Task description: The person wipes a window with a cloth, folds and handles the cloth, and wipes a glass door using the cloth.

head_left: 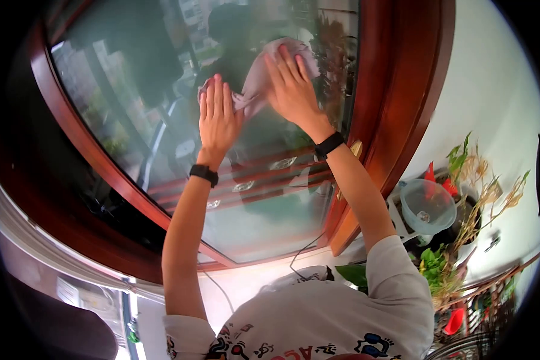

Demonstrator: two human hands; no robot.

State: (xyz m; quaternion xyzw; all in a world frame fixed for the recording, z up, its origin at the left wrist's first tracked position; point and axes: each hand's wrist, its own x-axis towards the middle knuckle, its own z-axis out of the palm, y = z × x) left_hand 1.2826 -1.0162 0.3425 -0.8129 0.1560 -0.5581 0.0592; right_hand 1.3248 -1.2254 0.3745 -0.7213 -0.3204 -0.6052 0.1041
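Note:
A pinkish-grey cloth (257,81) lies spread against the glass pane (132,90) of a window with a reddish-brown wooden frame (375,78). My left hand (219,117) presses flat on the cloth's left end, fingers stretched upward. On the cloth's right part rests my right hand (294,87), its palm toward the glass and its fingers extended. The middle of the cloth is bunched between the two hands. Each wrist wears a black band.
Right of the frame are potted plants (432,264), a translucent light-blue basin (427,207) and a white wall (486,78). A brass-coloured handle (356,148) sits on the frame near my right forearm. A thin cable hangs below the window.

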